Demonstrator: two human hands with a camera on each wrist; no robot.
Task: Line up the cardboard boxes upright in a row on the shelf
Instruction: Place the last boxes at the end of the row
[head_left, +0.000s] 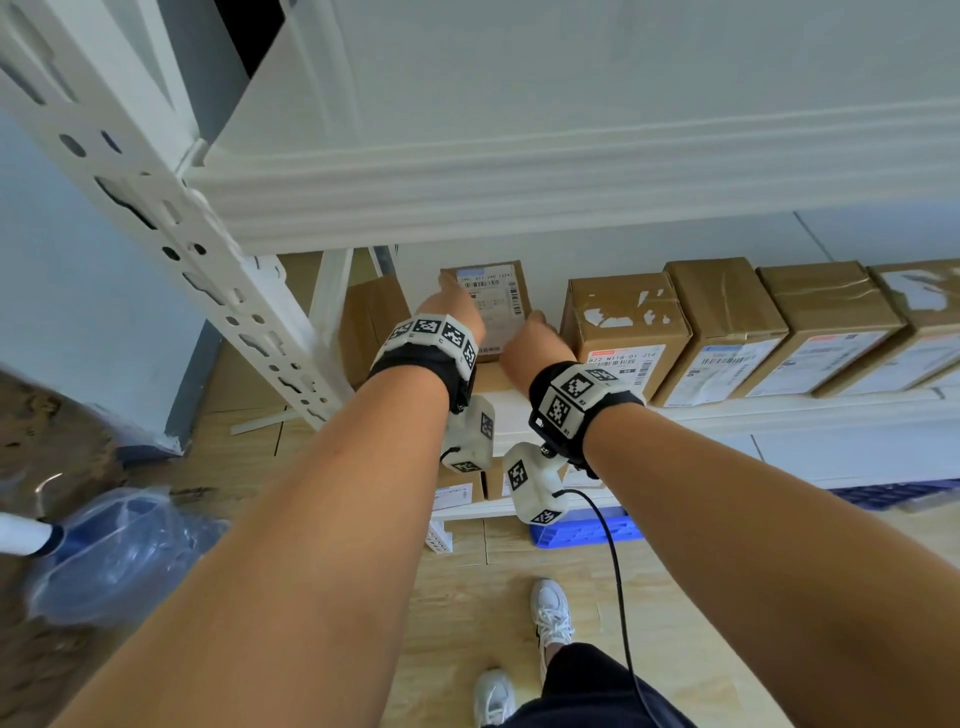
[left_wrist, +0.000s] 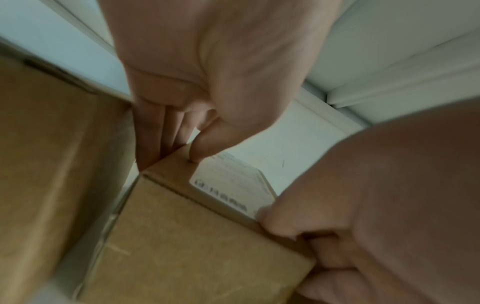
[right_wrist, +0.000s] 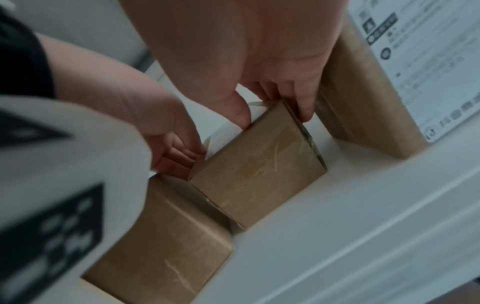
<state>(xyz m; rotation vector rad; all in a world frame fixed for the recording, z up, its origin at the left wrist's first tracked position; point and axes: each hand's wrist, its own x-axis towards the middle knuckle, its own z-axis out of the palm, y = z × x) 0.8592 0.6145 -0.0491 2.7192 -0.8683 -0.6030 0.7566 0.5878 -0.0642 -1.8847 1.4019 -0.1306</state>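
Note:
A small cardboard box (head_left: 498, 306) with a white shipping label stands at the left end of the white shelf (head_left: 779, 410). Both hands hold it. My left hand (head_left: 457, 304) grips its left side, with the thumb (left_wrist: 200, 152) on the labelled face and the fingers down the side. My right hand (head_left: 535, 332) grips the right side, thumb (right_wrist: 240, 115) on top and fingers (right_wrist: 305, 111) on the far side. To the right of the box (right_wrist: 259, 164), several taller boxes (head_left: 628, 332) stand upright in a row. A gap separates them from the held box.
Another brown box (head_left: 371, 322) sits close on the left, by the perforated white post (head_left: 208, 249). The upper shelf (head_left: 519, 197) hangs low overhead. A blue crate (head_left: 582, 530) and a plastic bag (head_left: 119, 545) lie on the wooden floor.

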